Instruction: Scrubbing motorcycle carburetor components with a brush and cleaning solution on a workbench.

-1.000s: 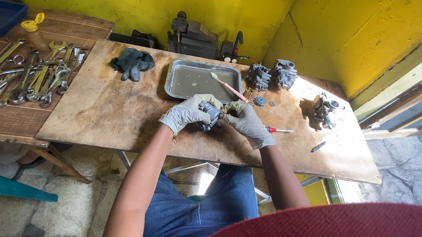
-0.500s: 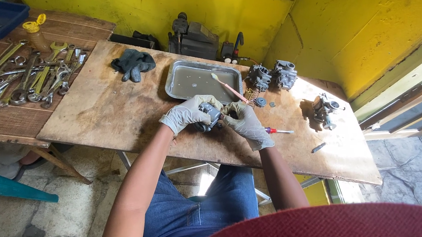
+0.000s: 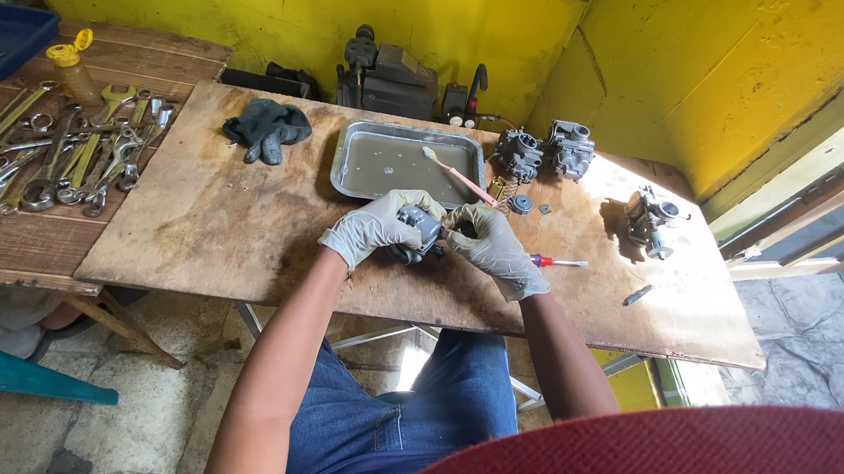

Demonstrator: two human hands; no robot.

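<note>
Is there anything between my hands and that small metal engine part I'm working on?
Nothing visible. The left hand and right hand, both gloved, already grip the small metal part directly, over the wooden board just in front of the metal tray.

Yellow plaster walls (image 3: 727, 32) meet in a corner; grey tiled floor (image 3: 89, 464); plywood tabletop (image 3: 220, 223); teal plastic chair (image 3: 1, 375).

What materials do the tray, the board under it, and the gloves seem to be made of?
Tray: probably metal, dull grey with a bright rim.
Board: apparently plywood, brown, stained, with visible grain.
Gloves on the left hand and right hand: thin, pale grey, wrinkled, likely latex or nitrile.
</note>
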